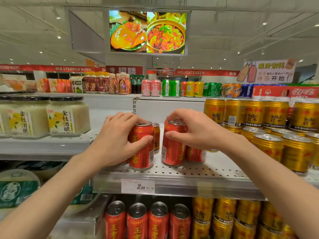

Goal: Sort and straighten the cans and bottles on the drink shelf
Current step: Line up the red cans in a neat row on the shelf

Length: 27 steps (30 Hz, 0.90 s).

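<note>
Left hand (pixel 114 142) grip wrapped round red can (pixel 142 152) above price tag (pixel 137 186); right hand (pixel 198 133) grip pinching neighbouring red can (pixel 172 149), fingers curled over rim.

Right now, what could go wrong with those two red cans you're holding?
The left red can in the left hand stands close to the shelf edge, so a pull forward might tip it off. The right hand holds the right red can near its top; it looks tilted and could knock the red can behind it. The gold cans beside the right arm could get bumped.
</note>
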Available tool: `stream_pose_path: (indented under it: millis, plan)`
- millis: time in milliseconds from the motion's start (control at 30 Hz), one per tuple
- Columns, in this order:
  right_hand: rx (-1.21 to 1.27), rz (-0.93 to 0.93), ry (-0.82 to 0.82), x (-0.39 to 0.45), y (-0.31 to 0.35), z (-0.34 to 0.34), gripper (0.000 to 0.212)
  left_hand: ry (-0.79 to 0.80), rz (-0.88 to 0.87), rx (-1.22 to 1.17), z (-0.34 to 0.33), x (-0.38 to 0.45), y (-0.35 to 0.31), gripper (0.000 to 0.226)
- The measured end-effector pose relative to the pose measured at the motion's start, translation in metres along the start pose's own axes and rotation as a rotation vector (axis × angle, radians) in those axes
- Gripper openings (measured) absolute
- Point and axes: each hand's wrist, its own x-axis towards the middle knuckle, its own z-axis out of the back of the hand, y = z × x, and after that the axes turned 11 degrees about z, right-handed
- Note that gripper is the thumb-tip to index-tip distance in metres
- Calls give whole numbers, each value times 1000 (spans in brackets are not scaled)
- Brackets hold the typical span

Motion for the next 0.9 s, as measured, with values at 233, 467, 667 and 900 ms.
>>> stream_pose_path:
  millis: [233,467,667,900]
  plan:
    - [87,-14,59,-3,-6,4,49,2,-8,-84,-1,2,4,53]
    - [225,-53,15,22,-27,18,40,13,-21,-143,1,4,8,51]
    - [252,-21,170,70,-36,6,25,30,4,-171,5,3,6,53]
    - [240,10,442,107,-40,-6,25,43,23,-170,6,3,4,48]
